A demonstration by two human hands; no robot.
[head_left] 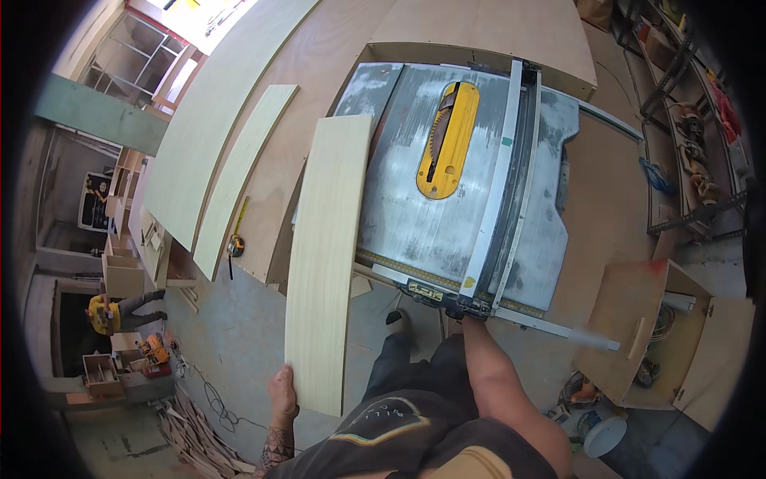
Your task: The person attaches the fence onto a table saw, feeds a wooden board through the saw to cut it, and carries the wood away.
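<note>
My left hand (282,389) grips the near left edge of a long pale wooden board (327,239), fingers out of sight beneath it. The board's far end lies over the left side of a table saw (399,207), while its near end reaches back past the saw's front. My right arm stretches to the front end of the rip fence (501,176); the hand (471,317) is mostly hidden under the fence's black clamp, and its fingers do not show. A toothed blade (436,144) stands in the saw's yellow insert (452,160), to the right of the board.
Left of the saw, a plywood worktop (263,199) carries a narrow strip (246,176), a wide panel (215,136) and a tape measure (235,244). An open wooden cabinet (622,327) stands at right, below loaded shelves (694,144). A person in yellow (102,314) is far left.
</note>
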